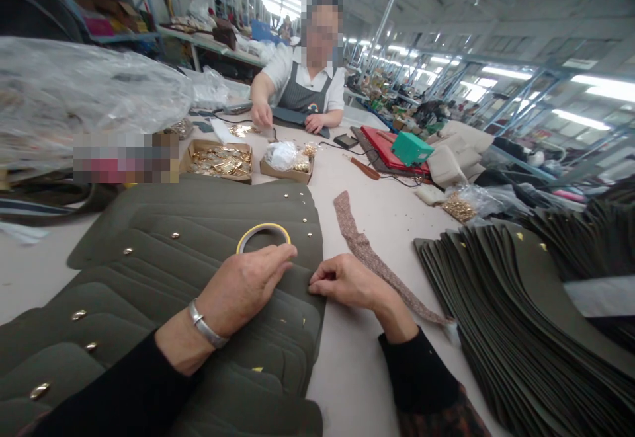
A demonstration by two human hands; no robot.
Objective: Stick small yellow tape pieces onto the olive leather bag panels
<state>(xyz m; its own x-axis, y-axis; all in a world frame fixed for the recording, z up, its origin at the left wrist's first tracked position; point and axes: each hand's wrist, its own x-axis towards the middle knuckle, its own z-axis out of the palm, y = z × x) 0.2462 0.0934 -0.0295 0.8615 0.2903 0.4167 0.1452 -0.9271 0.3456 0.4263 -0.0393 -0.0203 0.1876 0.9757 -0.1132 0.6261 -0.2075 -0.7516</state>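
Your left hand (244, 286) is holding its fingers nearly straight over the panels (223, 212), the tape (262, 227) showing just behind; whether you are gripping it, I cannot tell. Your right hand (347, 281) is pinching, thumb against forefinger, at the panels' right edge.
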